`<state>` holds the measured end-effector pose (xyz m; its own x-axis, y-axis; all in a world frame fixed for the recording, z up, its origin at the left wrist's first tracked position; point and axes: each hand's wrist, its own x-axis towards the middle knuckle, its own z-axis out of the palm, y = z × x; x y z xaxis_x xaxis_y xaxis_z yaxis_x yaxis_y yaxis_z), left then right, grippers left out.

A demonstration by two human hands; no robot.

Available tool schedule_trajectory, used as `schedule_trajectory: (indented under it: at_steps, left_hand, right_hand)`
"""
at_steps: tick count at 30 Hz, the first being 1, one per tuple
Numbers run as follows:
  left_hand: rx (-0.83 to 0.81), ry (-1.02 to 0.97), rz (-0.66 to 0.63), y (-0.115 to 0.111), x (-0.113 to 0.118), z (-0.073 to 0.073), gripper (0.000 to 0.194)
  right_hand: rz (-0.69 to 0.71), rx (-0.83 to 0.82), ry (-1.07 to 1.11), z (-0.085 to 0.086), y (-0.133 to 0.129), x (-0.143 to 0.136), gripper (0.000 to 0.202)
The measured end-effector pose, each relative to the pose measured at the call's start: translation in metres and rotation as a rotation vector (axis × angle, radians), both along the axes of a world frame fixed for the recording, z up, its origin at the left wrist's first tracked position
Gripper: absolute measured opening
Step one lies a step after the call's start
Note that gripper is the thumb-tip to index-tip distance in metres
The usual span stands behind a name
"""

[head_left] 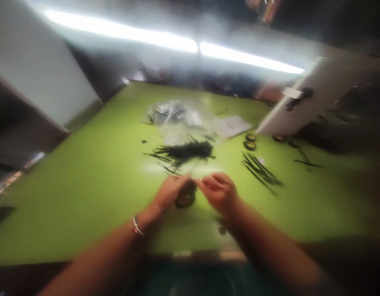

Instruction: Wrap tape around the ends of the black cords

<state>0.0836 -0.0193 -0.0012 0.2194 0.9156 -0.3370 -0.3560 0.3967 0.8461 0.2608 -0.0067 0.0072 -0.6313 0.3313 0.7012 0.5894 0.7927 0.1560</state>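
My left hand [172, 191], with a silver bracelet at the wrist, is closed on what looks like a roll of black tape [185, 200]. Its fingertips almost meet those of my right hand [220, 192], which is closed in a pinch. What the right fingers hold is too blurred to make out. Just beyond both hands lies a bundle of thin black looped leads [191, 150] on the green tabletop [110, 197]. A smaller group of similar black strips [260, 169] rests to the right.
Behind the bundle lies a clear plastic bag [177, 117] with dark contents, beside a white paper [235, 125]. Two black tape rolls [249, 142] are near the white right-hand panel [288, 109]. A grey panel [48, 61] borders the left. Bright tube lights [122, 31] hang above.
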Motion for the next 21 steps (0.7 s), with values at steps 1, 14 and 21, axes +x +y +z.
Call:
schedule_trajectory:
  at_steps: [1, 14, 21]
  left_hand:
    - [-0.003, 0.004, -0.043, 0.0, 0.0, 0.0, 0.043]
    - [0.165, 0.2, 0.052, -0.002, 0.001, 0.007, 0.027]
    - [0.639, 0.568, 0.134, -0.004, 0.001, 0.002, 0.021]
  right_hand:
    - [0.004, 0.011, -0.019, 0.0, -0.001, 0.0, 0.017]
    - [0.021, -0.6, 0.588, 0.011, 0.007, 0.015, 0.023]
    - [-0.025, -1.057, 0.521, 0.016, 0.005, 0.003, 0.013]
